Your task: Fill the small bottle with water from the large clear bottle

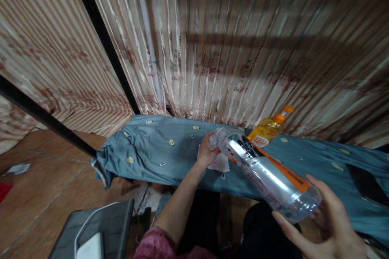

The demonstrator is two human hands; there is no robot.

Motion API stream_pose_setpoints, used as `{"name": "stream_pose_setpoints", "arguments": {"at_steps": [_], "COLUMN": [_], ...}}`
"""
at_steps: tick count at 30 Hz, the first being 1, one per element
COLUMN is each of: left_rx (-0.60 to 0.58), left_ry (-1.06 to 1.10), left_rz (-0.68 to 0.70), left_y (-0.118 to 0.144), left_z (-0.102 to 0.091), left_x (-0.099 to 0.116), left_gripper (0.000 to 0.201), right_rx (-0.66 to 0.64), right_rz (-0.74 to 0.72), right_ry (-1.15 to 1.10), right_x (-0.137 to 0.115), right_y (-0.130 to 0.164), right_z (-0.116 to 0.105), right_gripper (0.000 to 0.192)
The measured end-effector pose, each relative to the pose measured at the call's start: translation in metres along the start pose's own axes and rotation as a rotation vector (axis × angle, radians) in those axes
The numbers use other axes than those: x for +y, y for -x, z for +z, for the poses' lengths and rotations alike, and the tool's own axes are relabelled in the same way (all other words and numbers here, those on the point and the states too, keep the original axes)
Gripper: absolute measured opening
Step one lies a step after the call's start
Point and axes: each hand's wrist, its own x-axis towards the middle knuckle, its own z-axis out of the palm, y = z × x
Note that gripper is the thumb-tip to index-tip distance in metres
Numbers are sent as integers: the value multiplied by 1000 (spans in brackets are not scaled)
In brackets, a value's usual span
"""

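Observation:
A large clear plastic bottle (267, 170) with a silver, black and orange label slants across my lap side of the cloth-covered surface. Its neck end points up and left, and my left hand (209, 151) is closed around it there. At the base, my right hand (331, 214) grips the bottle between thumb and fingers. No liquid can be made out inside. Under the neck end lies a white piece with a scalloped edge (220, 164), partly covered; its kind is unclear. Just behind the bottle stands a yellow dish soap bottle (266, 128) with an orange top.
A teal patterned cloth (161, 149) covers the long narrow surface. A dark phone (366, 184) lies at its right. Pleated curtains (206, 48) hang behind, with black poles (103, 40) at left. A dark stool (106, 222) holds a white device (90, 247) with a cable.

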Motion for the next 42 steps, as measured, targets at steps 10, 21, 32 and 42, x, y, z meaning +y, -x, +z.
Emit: {"name": "stream_pose_setpoints", "arguments": {"at_steps": [10, 21, 32, 42], "left_rx": [7, 5, 15, 9], "left_ry": [4, -17, 4, -14], "left_rz": [-16, -1, -4, -2], "left_y": [0, 0, 0, 0], "left_z": [0, 0, 0, 0], "left_x": [3, 2, 4, 0], "left_gripper": [58, 56, 57, 57], "right_rx": [11, 14, 10, -1], "right_rz": [5, 34, -3, -8], "right_ry": [-13, -20, 45, -16], "right_x": [1, 1, -7, -1], "right_y": [-1, 1, -3, -2], "right_z": [0, 2, -1, -1], "right_gripper": [94, 95, 91, 93]}}
